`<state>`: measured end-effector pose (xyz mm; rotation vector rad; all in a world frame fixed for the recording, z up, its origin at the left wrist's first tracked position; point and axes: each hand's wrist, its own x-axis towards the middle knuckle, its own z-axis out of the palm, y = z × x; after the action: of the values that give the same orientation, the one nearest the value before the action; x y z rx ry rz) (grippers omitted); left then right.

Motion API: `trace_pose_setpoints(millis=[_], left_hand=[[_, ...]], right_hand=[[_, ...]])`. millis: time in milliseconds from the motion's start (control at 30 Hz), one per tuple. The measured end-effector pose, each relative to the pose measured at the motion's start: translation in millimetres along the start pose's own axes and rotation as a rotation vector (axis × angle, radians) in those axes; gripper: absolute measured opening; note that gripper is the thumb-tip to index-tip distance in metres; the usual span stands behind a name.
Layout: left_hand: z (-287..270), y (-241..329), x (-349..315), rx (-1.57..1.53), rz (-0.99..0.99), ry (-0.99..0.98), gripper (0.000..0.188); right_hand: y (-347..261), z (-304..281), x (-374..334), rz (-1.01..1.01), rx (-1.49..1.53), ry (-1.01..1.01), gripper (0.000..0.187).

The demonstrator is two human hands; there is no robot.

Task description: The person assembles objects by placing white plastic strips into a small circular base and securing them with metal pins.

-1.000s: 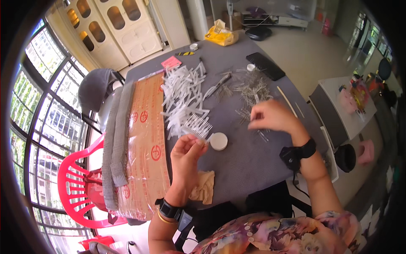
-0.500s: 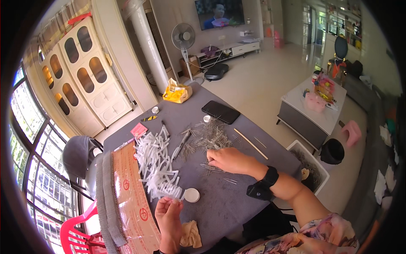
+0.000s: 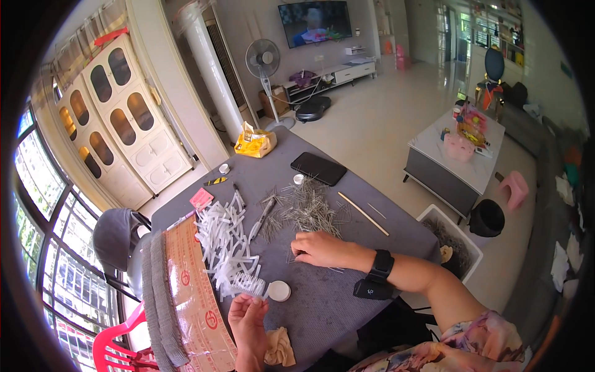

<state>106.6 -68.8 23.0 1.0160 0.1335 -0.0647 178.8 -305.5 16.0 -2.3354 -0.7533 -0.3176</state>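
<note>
My left hand (image 3: 248, 316), at the near edge of the table, pinches a clear-white comb-like strip (image 3: 249, 284) with a row of thin teeth. Just beyond it spreads a heap of white translucent strips (image 3: 223, 232). My right hand (image 3: 325, 249) is closed low over the grey tabletop, thumb and fingertips together; what they pinch is too small to make out. Thin metal pins (image 3: 313, 208) lie in a loose pile behind that hand, with a few more around its fingertips. A round white lid or small tub (image 3: 279, 291) stands beside the comb-like strip.
A pen (image 3: 263, 218) lies between the two heaps, a black phone (image 3: 318, 168) and a wooden stick (image 3: 364, 214) farther back. A yellow bag (image 3: 255, 142) stands at the far corner. Brown cardboard (image 3: 193, 291) covers the left edge; a crumpled tan cloth (image 3: 280, 347) lies near me.
My right hand has moved left and nearer to me, away from the pin pile. The left hand keeps its hold on the comb-like strip. The whole view has shifted slightly.
</note>
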Motion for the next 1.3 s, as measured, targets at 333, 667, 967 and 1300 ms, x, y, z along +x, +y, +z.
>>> trace_pose_setpoints(millis=[333,667,967,1300], left_hand=[[1.9,0.4,3.0,0.012,0.007,-0.030,0.015],[-5.9,6.1,-1.8,-0.008,-0.022,-0.048,0.015],[-8.9,5.4,1.9,-0.012,-0.050,-0.049,0.015],[-14.0,2.9,6.4,-0.198,-0.168,-0.113,0.011]], right_hand=[[5.0,-7.5,8.9,-0.042,0.194,0.194,0.013],[-3.0,-12.8,11.8,0.317,0.843,0.088,0.016],[-8.6,6.5,2.7,0.092,0.169,-0.130,0.011],[-30.1,10.2,3.8,0.264,0.556,-0.050,0.011]])
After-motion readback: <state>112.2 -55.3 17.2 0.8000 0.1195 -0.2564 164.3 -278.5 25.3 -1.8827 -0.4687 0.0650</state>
